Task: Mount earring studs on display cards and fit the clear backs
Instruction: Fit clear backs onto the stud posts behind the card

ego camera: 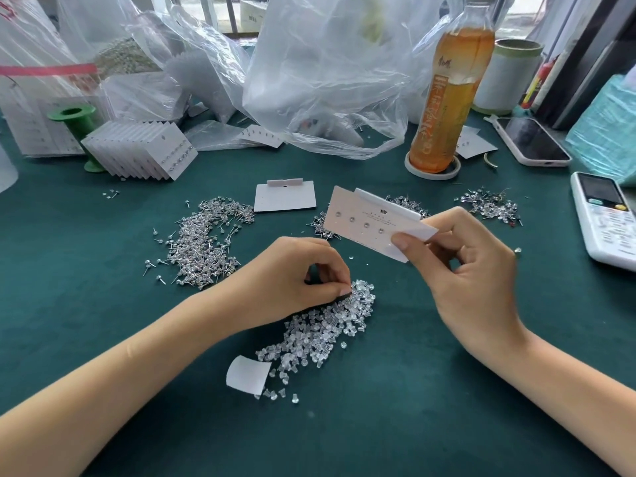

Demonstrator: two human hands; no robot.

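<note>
My right hand [471, 270] grips a white display card [364, 222] above the table, thumb on its lower right corner. Several studs sit in a row on the card. My left hand [296, 277] reaches down to the top of a heap of clear backs [323, 332], thumb and forefinger pinched together at the pile's edge. Whether a back is between the fingertips is hidden. A large heap of loose earring studs [206, 242] lies left of centre, with smaller heaps [492, 204] to the right. A blank card [285, 196] lies flat behind my left hand.
A fanned stack of filled cards [144, 149] leans by a green spool [74, 122]. Plastic bags [327, 80], an orange drink bottle [447, 98], a phone [533, 141] and a white remote [605, 218] stand around. A paper scrap [247, 373] lies by the backs on the green table [395, 425].
</note>
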